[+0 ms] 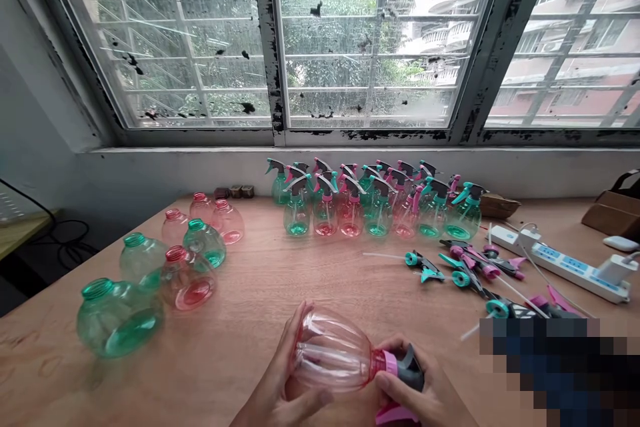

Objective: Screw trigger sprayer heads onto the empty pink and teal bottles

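My left hand (280,380) wraps round the round body of a clear pink spray bottle (335,353) lying sideways low over the wooden table (280,280). My right hand (420,393) grips its black and pink trigger head (405,370) at the bottle's neck. A dip tube shows inside the bottle. Both hands are closed on it.
Several open pink and green bottles (190,280) stand at the left. Rows of bottles with spray heads (370,203) line the back by the window. Loose trigger heads (465,270) lie at the right, beside a white power strip (570,267). A blurred patch covers the lower right.
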`<state>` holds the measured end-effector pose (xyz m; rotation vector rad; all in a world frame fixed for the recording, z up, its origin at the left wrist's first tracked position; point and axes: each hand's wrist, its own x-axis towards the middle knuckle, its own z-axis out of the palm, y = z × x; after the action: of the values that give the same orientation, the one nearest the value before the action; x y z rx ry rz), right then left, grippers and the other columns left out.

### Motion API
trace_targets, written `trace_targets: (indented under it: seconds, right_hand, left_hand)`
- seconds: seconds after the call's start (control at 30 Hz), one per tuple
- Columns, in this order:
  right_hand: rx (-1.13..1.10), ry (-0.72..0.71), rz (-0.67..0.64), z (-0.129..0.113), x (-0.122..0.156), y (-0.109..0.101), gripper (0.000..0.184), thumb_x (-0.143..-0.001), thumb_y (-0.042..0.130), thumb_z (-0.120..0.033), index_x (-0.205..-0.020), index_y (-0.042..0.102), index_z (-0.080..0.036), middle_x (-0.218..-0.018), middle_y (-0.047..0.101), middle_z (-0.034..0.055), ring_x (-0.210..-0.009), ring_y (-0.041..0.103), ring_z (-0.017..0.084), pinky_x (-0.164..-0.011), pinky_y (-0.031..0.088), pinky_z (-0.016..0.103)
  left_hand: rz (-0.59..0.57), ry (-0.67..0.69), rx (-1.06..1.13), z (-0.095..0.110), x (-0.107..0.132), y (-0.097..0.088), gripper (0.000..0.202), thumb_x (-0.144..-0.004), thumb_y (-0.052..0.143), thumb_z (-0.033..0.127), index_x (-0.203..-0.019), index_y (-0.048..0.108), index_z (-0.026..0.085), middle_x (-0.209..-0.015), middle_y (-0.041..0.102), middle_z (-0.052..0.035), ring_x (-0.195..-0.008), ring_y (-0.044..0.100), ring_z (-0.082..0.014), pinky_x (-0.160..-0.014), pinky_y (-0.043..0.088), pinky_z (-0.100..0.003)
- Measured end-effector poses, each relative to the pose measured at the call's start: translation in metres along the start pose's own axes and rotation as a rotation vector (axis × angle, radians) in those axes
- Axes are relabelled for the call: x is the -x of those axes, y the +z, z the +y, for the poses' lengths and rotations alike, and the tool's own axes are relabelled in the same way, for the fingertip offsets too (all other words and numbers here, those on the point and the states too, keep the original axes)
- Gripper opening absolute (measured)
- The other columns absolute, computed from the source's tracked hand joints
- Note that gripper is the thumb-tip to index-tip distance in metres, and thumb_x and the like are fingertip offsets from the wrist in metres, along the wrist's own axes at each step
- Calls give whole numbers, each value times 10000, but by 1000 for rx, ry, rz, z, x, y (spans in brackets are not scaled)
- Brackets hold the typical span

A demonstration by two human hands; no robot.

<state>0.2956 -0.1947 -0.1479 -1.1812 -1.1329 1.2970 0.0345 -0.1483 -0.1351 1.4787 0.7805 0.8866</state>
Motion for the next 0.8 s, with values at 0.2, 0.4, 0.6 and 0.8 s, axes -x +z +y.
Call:
trace_targets:
  seconds: [0.2, 0.4, 0.6, 0.8]
  right_hand:
    - [30, -20, -1, 1, -1, 0, 462, -761, 823, -590, -931, 700, -179, -759, 708, 22, -662, 637, 186, -615, 484, 276]
    - [54, -36, -30, -5, 0, -1, 449, -771, 820, -577, -928, 713, -169, -765, 706, 21, -686, 625, 192, -646, 469, 283]
    - [98, -32, -47, -9, 1, -3, 440, -808, 789, -572, -943, 707, -161, -793, 713, 38, -722, 630, 211, -674, 478, 303]
    - [63, -31, -25, -5, 1, -1, 451, -780, 805, -584, -921, 707, -168, -769, 718, 31, -704, 633, 208, -658, 473, 300]
  left_hand:
    - [23, 29, -56, 4, 1, 3, 939, -878, 778, 439, -1619, 202, 408, -1742, 183, -19, -1571, 257, -333, -1312, 163, -496]
    - [17, 5, 12, 6, 1, 2, 1029, -861, 770, 515, -1645, 127, 337, -1752, 144, -62, -1595, 179, -349, -1316, 111, -524]
    - [-18, 7, -33, 8, -1, 0, 1014, -837, 819, 453, -1631, 196, 345, -1746, 166, -58, -1597, 168, -346, -1316, 133, -517]
    - [-30, 53, -95, -1, 1, -3, 960, -890, 770, 427, -1628, 157, 396, -1756, 116, -41, -1593, 189, -342, -1309, 145, -541]
